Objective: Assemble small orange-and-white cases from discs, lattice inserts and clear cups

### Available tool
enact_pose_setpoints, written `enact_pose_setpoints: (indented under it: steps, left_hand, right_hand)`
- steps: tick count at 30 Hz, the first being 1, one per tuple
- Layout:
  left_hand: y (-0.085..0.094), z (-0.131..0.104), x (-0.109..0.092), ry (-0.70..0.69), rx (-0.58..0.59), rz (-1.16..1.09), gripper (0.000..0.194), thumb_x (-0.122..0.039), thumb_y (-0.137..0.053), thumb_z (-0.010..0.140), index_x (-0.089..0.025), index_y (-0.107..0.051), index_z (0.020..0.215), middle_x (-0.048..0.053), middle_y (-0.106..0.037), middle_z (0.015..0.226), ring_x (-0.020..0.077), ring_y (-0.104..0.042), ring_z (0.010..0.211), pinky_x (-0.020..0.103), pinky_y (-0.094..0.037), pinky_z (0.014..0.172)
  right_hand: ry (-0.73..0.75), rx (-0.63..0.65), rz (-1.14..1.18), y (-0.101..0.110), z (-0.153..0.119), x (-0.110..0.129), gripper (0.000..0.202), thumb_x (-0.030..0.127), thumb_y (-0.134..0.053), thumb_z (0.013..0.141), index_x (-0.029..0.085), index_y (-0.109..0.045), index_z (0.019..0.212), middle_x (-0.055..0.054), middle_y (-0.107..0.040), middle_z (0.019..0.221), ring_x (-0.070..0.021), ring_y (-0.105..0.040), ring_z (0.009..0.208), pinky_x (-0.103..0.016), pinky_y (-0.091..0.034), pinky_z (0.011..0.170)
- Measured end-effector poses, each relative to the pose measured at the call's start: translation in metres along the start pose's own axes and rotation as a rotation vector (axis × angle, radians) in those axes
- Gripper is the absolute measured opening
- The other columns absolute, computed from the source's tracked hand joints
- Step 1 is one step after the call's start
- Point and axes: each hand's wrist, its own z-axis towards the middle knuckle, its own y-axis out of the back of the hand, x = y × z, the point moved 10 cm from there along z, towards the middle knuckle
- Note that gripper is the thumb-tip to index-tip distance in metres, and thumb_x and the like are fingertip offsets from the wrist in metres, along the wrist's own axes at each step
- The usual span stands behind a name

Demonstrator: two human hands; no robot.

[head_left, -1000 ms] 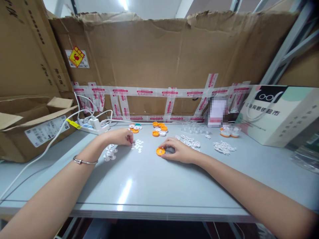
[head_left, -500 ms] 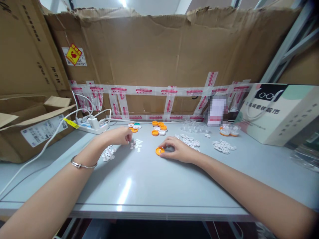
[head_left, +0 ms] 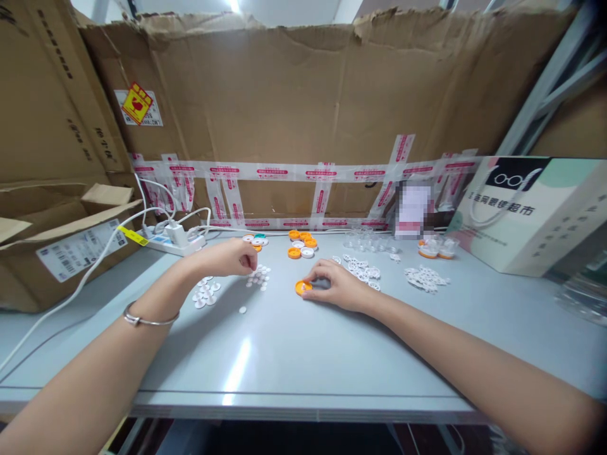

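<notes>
We've R fingers (head_left: 321,295) parted round dish (head_left: 300,291), gripping it, seemingly part-done; L fingers (head_left: 247,250) curled nr loose discs (head_left: 263,279), can't tell if holding.

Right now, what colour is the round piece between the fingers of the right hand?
The round piece is orange; the head view shows it best.

Bright overhead light (head_left: 234,6) (glare (head_left: 238,366) below)
</notes>
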Motion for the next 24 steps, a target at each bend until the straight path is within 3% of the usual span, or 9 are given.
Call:
enact_pose_setpoints:
  steps: [4,7,15,20,24]
  left_hand:
    - [-0.029,-0.02,-0.014,0.001,0.343,-0.14,0.019,-0.033,-0.063,0.064,-0.021,-0.066,0.077,-0.001,-0.067,0.075,0.0134,-0.059,0.067,0.018,-0.04,0.054]
    - [-0.042,-0.024,-0.015,0.054,0.418,-0.089,0.026,-0.036,-0.069,0.056,-0.021,-0.065,0.077,-0.001,-0.067,0.075,0.0141,-0.058,0.064,0.018,-0.038,0.05]
    - [-0.04,-0.019,-0.021,0.047,0.341,-0.055,0.014,-0.023,-0.057,0.061,-0.02,-0.063,0.074,-0.002,-0.065,0.069,0.0125,-0.057,0.06,0.018,-0.037,0.049]
    - [-0.022,-0.006,-0.029,-0.029,0.111,-0.091,0.018,-0.015,-0.05,0.063,-0.019,-0.063,0.075,-0.001,-0.064,0.072,0.0112,-0.057,0.063,0.017,-0.039,0.052]
    - [-0.009,0.006,-0.033,-0.051,-0.111,-0.235,0.024,-0.02,-0.05,0.072,-0.018,-0.063,0.091,0.001,-0.066,0.073,0.0113,-0.058,0.063,0.018,-0.042,0.056]
  right_hand:
    - [0.013,-0.003,0.002,-0.001,0.001,-0.001,0.028,0.044,-0.066,0.069,0.02,-0.065,0.084,-0.005,-0.058,0.092,-0.0193,-0.05,0.092,-0.034,-0.038,0.084]
    - [0.018,-0.009,0.0,-0.001,0.001,-0.002,0.028,0.043,-0.066,0.069,0.019,-0.065,0.083,-0.004,-0.059,0.091,-0.0187,-0.051,0.091,-0.033,-0.038,0.084]
    - [0.014,-0.006,0.001,0.0,0.001,-0.001,0.028,0.043,-0.067,0.069,0.02,-0.065,0.084,-0.004,-0.059,0.09,-0.0183,-0.051,0.09,-0.032,-0.038,0.082]
    - [0.0,-0.003,0.014,0.0,0.0,-0.001,0.027,0.042,-0.067,0.068,0.02,-0.066,0.084,-0.004,-0.059,0.091,-0.0185,-0.051,0.092,-0.032,-0.038,0.084]
    - [-0.017,0.001,0.039,0.0,0.0,-0.003,0.029,0.043,-0.067,0.068,0.02,-0.067,0.085,-0.004,-0.058,0.092,-0.0193,-0.051,0.094,-0.033,-0.037,0.086]
